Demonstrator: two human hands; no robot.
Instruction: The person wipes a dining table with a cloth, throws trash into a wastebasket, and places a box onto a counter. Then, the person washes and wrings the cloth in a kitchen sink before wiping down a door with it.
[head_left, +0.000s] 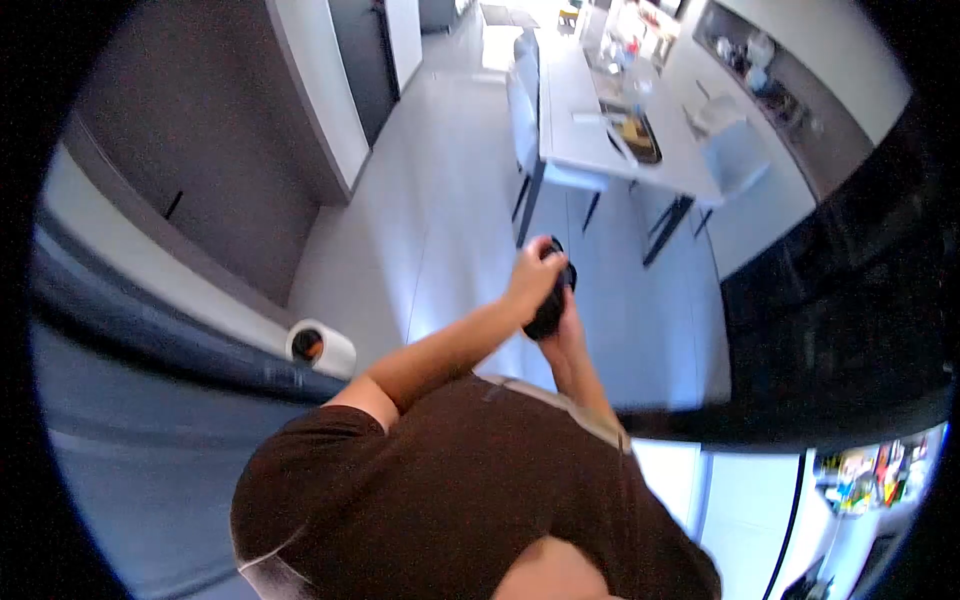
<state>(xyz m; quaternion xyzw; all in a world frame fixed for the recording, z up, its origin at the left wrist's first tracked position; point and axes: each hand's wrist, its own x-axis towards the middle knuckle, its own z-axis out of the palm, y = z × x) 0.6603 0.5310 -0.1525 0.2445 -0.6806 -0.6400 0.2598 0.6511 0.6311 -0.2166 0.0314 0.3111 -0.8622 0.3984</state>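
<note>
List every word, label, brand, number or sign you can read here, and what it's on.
No text can be read.
Black object being held: no legible marking.
Colourful items at lower right: too small and blurred to read.

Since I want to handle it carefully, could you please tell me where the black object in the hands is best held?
Probably by its long sides: the left hand from the left and the right hand from the right, as here. The black object looks longer than wide, so its sides seem to offer room; I cannot make out a handle.
</note>
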